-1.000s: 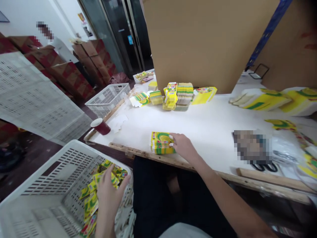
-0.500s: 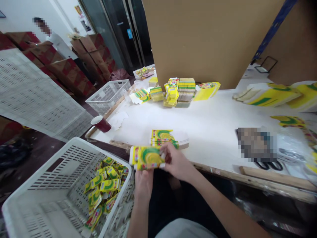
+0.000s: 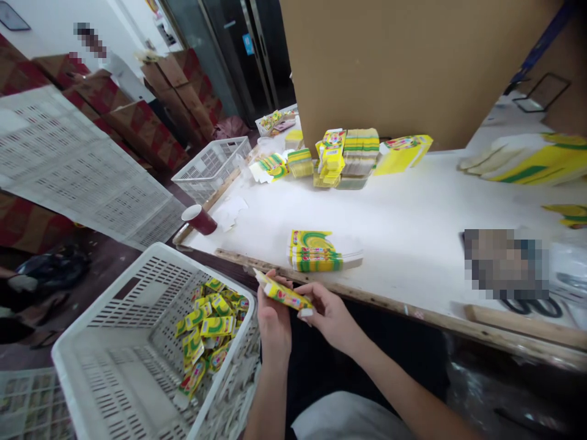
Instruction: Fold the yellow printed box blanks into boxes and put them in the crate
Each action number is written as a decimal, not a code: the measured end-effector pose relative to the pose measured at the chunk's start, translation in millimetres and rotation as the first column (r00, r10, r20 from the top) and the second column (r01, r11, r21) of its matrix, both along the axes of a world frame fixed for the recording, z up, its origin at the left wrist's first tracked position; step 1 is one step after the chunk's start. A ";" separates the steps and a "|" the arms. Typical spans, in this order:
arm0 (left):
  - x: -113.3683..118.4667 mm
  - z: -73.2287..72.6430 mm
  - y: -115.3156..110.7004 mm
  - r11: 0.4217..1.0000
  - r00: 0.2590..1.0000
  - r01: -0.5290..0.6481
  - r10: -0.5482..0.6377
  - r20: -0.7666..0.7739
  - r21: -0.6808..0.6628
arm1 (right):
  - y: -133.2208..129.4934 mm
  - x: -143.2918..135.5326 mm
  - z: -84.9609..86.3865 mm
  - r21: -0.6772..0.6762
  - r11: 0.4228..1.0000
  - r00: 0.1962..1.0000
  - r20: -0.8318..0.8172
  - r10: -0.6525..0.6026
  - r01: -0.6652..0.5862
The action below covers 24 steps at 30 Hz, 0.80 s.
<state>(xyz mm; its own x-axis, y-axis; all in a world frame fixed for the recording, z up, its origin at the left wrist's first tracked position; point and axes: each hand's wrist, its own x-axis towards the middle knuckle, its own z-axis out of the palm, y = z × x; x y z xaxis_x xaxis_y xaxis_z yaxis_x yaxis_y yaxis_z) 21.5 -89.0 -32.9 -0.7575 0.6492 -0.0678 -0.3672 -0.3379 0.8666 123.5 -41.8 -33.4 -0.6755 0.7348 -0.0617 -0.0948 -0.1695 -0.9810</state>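
Note:
A small yellow and green carton (image 3: 285, 295) is held between both hands in front of the table's near edge. My left hand (image 3: 274, 318) grips it from below and the left, fingers behind it. The fingers of my right hand (image 3: 323, 311) pinch its right end, by a white flap. Just beyond the hands, a stack of flat yellow-green cartons (image 3: 315, 252) lies on the white table (image 3: 394, 214). To the left, a white plastic crate (image 3: 156, 253) holds several small yellow cartons (image 3: 216, 326).
Bundled cartons (image 3: 346, 156) stand at the table's back, before a large cardboard panel (image 3: 394, 67). A maroon cup (image 3: 200, 220) is at the left edge; scissors (image 3: 534, 305) lie right. A person (image 3: 119, 73) stands among boxes at the back left.
The carton has been tilted from facing the camera to a narrow, slanted side view, and both hands have turned with it. The camera view has shifted slightly left.

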 end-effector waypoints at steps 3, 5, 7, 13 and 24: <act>-2.9 -4.9 -2.6 0.995 0.995 -0.083 0.080 -0.056 -0.063 | 5.1 3.8 0.2 0.045 0.998 0.999 0.012 -0.034 0.034; -6.3 -4.8 -4.7 0.991 0.992 -0.106 0.100 -0.074 -0.082 | 8.8 8.1 2.9 0.138 0.989 0.997 0.043 -0.059 0.053; -11.9 1.4 -9.8 0.991 0.992 -0.091 0.082 -0.093 -0.093 | 15.4 15.3 8.4 0.303 0.950 0.994 0.060 -0.095 0.072; -31.5 46.7 -39.2 0.973 0.700 -0.145 -0.027 -0.713 -0.180 | 35.4 38.7 31.6 0.910 0.412 0.950 0.077 -0.303 0.057; 1.0 26.8 -20.8 0.743 0.430 0.063 -0.623 -0.654 -0.666 | 13.9 37.7 23.7 0.624 0.747 0.962 -0.026 -0.271 0.227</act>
